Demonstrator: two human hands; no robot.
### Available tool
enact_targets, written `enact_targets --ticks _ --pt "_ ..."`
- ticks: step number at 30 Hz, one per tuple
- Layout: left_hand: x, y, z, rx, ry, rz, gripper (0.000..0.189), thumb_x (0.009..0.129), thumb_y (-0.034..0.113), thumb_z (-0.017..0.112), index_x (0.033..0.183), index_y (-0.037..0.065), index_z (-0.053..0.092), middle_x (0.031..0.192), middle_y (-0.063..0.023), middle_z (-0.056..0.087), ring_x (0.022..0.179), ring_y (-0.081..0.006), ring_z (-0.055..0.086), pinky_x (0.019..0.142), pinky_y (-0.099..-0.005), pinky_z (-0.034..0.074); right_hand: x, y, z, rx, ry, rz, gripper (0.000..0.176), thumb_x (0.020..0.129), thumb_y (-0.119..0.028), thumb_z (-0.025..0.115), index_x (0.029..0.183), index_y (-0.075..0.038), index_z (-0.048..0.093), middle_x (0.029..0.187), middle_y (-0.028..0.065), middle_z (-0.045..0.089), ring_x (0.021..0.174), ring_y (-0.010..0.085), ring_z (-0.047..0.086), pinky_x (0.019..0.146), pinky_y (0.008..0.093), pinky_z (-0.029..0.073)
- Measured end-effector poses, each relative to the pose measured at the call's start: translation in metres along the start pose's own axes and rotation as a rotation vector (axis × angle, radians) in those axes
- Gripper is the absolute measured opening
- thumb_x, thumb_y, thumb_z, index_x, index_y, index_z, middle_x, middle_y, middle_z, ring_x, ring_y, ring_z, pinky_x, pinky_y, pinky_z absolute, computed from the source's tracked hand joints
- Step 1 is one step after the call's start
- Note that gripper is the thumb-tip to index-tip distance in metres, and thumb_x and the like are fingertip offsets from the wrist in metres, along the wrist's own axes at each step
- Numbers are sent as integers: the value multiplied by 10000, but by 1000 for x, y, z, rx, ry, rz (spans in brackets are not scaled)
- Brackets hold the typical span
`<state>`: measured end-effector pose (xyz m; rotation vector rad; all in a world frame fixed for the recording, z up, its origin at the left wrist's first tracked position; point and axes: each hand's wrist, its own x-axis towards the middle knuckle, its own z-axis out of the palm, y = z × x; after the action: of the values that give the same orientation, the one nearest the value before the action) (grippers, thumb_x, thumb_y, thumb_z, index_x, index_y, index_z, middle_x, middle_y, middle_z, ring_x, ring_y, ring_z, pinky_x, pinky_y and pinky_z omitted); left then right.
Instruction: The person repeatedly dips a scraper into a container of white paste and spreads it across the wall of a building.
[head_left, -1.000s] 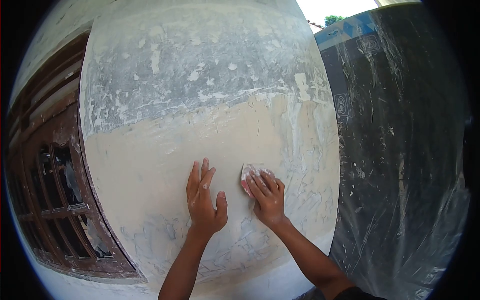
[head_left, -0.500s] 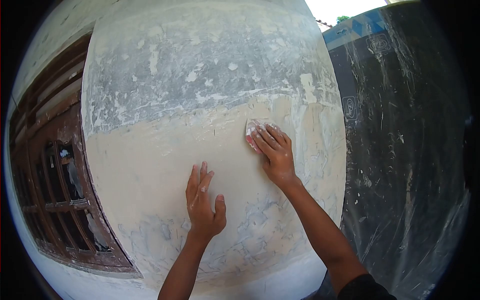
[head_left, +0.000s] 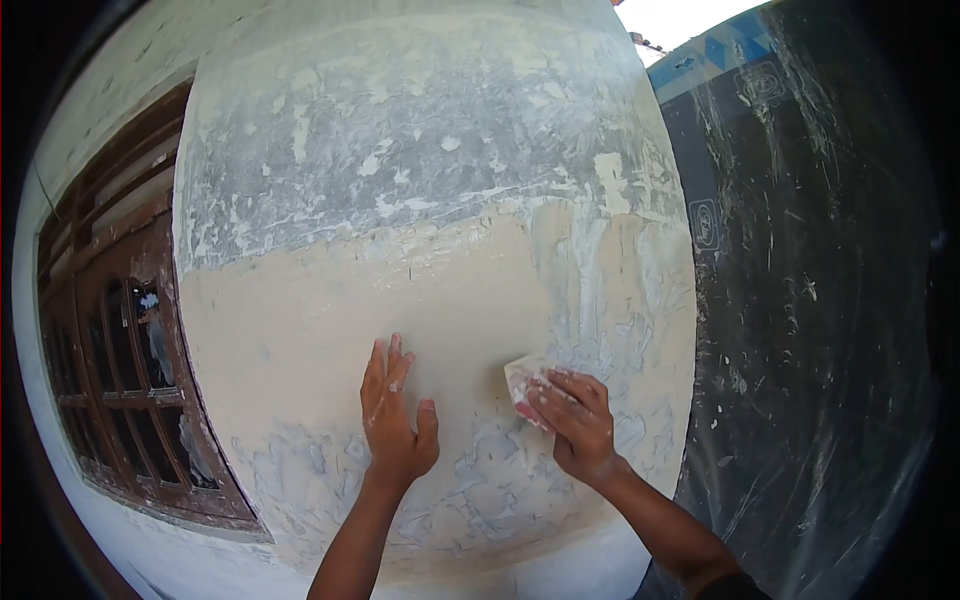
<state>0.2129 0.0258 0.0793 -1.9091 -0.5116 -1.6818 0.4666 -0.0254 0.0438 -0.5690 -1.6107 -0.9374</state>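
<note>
My right hand (head_left: 580,425) grips a putty spreader (head_left: 524,384), a flat piece with a pale edge and a red-pink part, smeared with white. Its edge is at the wall, over the lower right of the smooth cream patch. White paste coats the fingers of that hand. My left hand (head_left: 393,415) is held up to the left of it, fingers stretched out and thumb apart, with nothing in it. Between and above the hands spreads the cream coat of putty (head_left: 330,310), smooth in the middle and ridged towards its lower and right edges.
Higher up, the wall (head_left: 330,140) is rough and grey with whitish flecks. A brown wooden window frame (head_left: 190,400) with dark panes stands at the left. On the right hangs a dark, scuffed sheet (head_left: 790,330) with a blue band along its top.
My right hand has moved down the wall with the spreader, from the upper part of the cream patch to its lower right. My left hand stays nearly where it was, fingers still stretched.
</note>
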Motion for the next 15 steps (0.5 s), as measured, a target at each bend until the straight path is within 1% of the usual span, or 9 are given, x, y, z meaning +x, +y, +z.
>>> enact_targets --ticks 1,2,3,4,7,8,10,12,15 --pt "-1 4 3 6 3 -3 466 956 140 505 1387 -36 505 1520 -285 482 1468 -481 361 1181 -570 283 39 19 3 -14 94 -27 522 745 163 602 1201 -64 718 1222 90 733 1221 313 650 1068 479 415" --pt "-2 8 5 30 -28 30 469 989 184 482 1401 -39 494 1527 -281 475 1472 -472 358 1181 -558 284 75 40 6 -21 163 -67 544 753 164 590 1225 -74 715 1245 90 724 1243 316 633 1074 472 407" --pt "-4 12 6 55 -63 63 477 1022 228 460 1414 -43 483 1534 -277 468 1477 -462 355 1182 -545 286 109 59 11 -56 190 -82 549 758 163 590 1235 -79 712 1259 91 718 1262 315 619 1082 474 399" --pt "-4 17 8 61 -72 60 477 1022 228 460 1414 -43 483 1534 -277 468 1477 -462 355 1182 -545 286 132 74 16 -92 217 -94 554 763 161 591 1246 -85 708 1273 91 712 1281 314 605 1089 477 392" --pt "-8 28 10 82 -108 64 474 1025 226 459 1425 -28 474 1534 -279 467 1476 -466 352 1178 -554 286 151 101 31 -72 145 -68 573 755 146 614 1267 -96 701 1298 88 700 1321 310 574 1119 485 369" --pt "-9 30 10 93 -108 55 473 1026 225 458 1424 -30 474 1535 -279 466 1475 -466 352 1177 -554 288 138 103 35 -67 144 -65 573 755 146 614 1267 -96 701 1298 88 700 1321 310 574 1119 485 369" --pt "-12 34 10 104 -110 44 472 1027 225 457 1423 -32 474 1535 -280 465 1475 -467 353 1176 -554 290 83 95 37 -78 31 -42 568 748 122 640 1268 -98 699 1315 86 689 1344 308 557 1156 499 346" --pt "-16 33 7 110 -118 36 473 1027 223 454 1427 -29 472 1539 -276 462 1474 -470 352 1176 -556 289 3 68 27 -59 -107 15 539 746 101 663 1242 -105 713 1322 79 686 1367 298 540 1190 510 320" --pt "-19 30 3 118 -136 47 473 1028 225 454 1425 -31 473 1545 -274 454 1473 -476 349 1176 -561 288 -132 20 1 -81 -293 8 468 761 7 729 1203 -145 727 1343 34 683 1341 251 575 1175 520 352"
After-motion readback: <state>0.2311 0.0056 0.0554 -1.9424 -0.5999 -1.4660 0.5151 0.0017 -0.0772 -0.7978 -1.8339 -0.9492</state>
